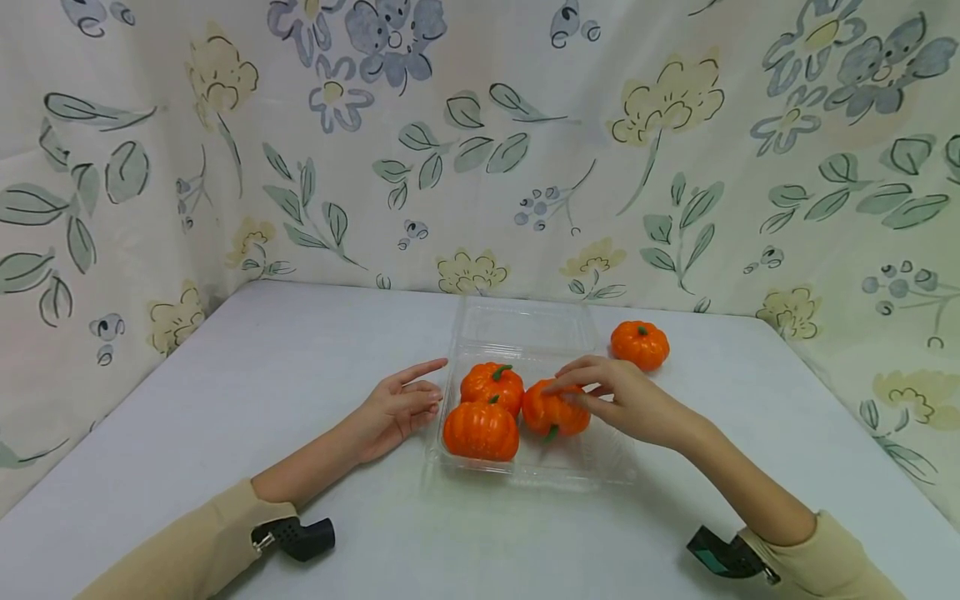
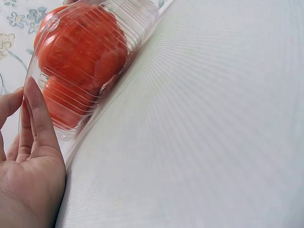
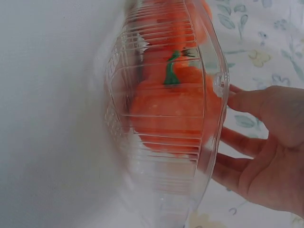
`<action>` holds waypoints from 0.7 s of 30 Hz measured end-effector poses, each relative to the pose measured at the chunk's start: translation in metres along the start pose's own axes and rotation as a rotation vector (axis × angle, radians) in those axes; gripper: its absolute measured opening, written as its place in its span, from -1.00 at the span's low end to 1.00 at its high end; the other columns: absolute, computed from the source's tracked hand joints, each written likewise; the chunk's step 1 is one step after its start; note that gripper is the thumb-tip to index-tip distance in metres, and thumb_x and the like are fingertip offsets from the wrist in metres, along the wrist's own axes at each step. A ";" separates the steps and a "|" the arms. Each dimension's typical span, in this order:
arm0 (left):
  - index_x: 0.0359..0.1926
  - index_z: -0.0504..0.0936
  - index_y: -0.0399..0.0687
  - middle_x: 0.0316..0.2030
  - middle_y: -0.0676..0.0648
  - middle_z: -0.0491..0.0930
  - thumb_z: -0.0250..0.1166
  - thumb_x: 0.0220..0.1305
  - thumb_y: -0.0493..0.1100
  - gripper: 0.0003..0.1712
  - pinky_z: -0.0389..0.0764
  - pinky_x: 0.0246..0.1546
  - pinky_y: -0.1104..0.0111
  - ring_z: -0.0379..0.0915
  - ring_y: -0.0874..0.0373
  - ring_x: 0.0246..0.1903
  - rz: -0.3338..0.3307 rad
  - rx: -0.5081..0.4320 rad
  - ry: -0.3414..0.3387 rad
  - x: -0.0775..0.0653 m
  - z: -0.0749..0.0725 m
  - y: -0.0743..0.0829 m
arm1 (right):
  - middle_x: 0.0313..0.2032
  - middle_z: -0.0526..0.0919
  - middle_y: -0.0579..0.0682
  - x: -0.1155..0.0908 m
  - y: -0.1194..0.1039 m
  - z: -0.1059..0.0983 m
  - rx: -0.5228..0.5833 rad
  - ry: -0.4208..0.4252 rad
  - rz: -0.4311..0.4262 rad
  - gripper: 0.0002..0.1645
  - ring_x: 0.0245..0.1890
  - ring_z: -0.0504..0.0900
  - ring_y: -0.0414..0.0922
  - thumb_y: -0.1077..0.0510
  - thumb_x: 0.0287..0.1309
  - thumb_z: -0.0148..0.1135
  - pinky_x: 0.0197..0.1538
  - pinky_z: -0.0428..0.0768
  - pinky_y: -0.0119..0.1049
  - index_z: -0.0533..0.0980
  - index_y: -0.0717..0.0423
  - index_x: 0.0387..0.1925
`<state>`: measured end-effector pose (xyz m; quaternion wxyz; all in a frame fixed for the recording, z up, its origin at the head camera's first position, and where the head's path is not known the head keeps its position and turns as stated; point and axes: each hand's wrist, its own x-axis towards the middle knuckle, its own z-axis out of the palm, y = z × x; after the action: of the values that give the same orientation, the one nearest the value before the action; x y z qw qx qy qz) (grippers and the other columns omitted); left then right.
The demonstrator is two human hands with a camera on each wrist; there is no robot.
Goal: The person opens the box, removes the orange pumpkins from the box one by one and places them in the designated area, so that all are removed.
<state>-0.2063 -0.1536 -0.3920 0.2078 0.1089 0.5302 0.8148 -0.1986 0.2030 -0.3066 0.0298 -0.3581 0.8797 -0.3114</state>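
A clear plastic clamshell box [image 1: 540,458] stands with its lid [image 1: 525,325] folded back. Two orange toy pumpkins [image 1: 491,383] [image 1: 482,432] sit at its left side, one behind the other. A third pumpkin [image 1: 553,418] lies tilted in the box, green stem toward me. My right hand [image 1: 626,400] holds this one from above, thumb and fingers against its top. In the right wrist view, the box wall [image 3: 166,166] stands before the hand. My left hand [image 1: 393,412] is at the left rim, fingers fairly straight, fingertips [image 2: 32,88] right beside the plastic.
Another orange pumpkin [image 1: 640,345] sits on the white table [image 1: 262,367], behind and right of the box. A floral curtain [image 1: 480,167] borders the table's back and sides. Dark wrist cameras [image 1: 296,537] [image 1: 723,554] are fixed at both sleeves.
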 end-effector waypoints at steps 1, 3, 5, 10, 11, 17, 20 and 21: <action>0.64 0.11 -0.25 -0.19 0.03 0.61 0.08 0.54 -0.44 -0.27 0.72 -0.09 0.53 0.62 0.27 -0.27 0.000 0.000 0.000 0.000 0.000 0.000 | 0.08 0.75 -0.01 0.000 0.001 0.000 0.003 0.001 -0.001 -0.70 0.13 0.67 0.06 0.23 0.42 0.33 0.07 0.77 -0.08 0.73 0.01 0.12; 0.64 0.11 -0.25 -0.19 0.03 0.61 0.08 0.54 -0.44 -0.27 0.72 -0.09 0.53 0.61 0.27 -0.27 0.000 0.000 0.000 0.000 0.000 0.000 | 0.09 0.75 -0.02 0.001 0.003 0.000 0.013 0.001 0.002 -0.68 0.13 0.68 0.04 0.20 0.40 0.37 0.07 0.77 -0.12 0.71 0.03 0.14; 0.64 0.11 -0.24 -0.19 0.03 0.61 0.08 0.54 -0.44 -0.27 0.72 -0.09 0.53 0.61 0.27 -0.27 -0.002 0.000 0.003 0.000 0.000 0.000 | 0.10 0.75 0.00 0.000 0.004 -0.001 0.016 0.001 0.001 -0.64 0.12 0.68 0.05 0.20 0.37 0.39 0.07 0.77 -0.15 0.69 0.07 0.16; 0.64 0.12 -0.24 -0.19 0.03 0.62 0.08 0.54 -0.44 -0.27 0.72 -0.10 0.53 0.62 0.27 -0.28 0.000 0.001 0.004 0.001 0.001 0.000 | 0.15 0.72 0.05 -0.001 0.006 -0.002 0.010 -0.006 0.003 -0.51 0.12 0.67 0.08 0.19 0.30 0.47 0.08 0.77 -0.09 0.64 0.14 0.24; 0.64 0.12 -0.24 -0.19 0.03 0.62 0.08 0.54 -0.44 -0.27 0.72 -0.10 0.53 0.62 0.28 -0.28 0.000 0.000 0.004 0.001 0.001 0.000 | 0.17 0.72 0.06 -0.001 0.006 -0.002 0.008 -0.008 0.008 -0.48 0.12 0.67 0.09 0.19 0.28 0.49 0.09 0.77 -0.07 0.63 0.14 0.25; 0.64 0.11 -0.25 -0.20 0.03 0.62 0.07 0.54 -0.45 -0.27 0.72 -0.11 0.54 0.62 0.28 -0.29 0.001 -0.006 0.006 0.001 0.001 0.000 | 0.24 0.64 0.14 -0.001 0.005 -0.001 -0.066 -0.003 0.065 -0.29 0.17 0.63 0.16 0.26 0.16 0.56 0.07 0.77 0.06 0.55 0.12 0.35; 0.64 0.11 -0.25 -0.21 0.03 0.62 0.06 0.54 -0.46 -0.27 0.72 -0.11 0.54 0.62 0.28 -0.30 -0.001 -0.007 0.010 0.001 0.001 0.000 | 0.27 0.61 0.16 0.000 0.005 0.001 -0.121 0.004 0.089 -0.21 0.19 0.62 0.17 0.29 0.12 0.58 0.09 0.76 0.06 0.52 0.13 0.39; 0.64 0.11 -0.25 -0.21 0.03 0.62 0.06 0.54 -0.46 -0.27 0.72 -0.11 0.54 0.62 0.28 -0.30 -0.001 -0.008 0.010 0.001 0.001 0.000 | 0.28 0.60 0.16 0.000 0.005 0.002 -0.136 0.010 0.095 -0.20 0.21 0.61 0.17 0.29 0.10 0.59 0.11 0.75 0.08 0.51 0.13 0.39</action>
<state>-0.2069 -0.1525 -0.3919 0.2060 0.1035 0.5279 0.8174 -0.2008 0.2045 -0.3113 0.0159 -0.3155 0.9150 -0.2509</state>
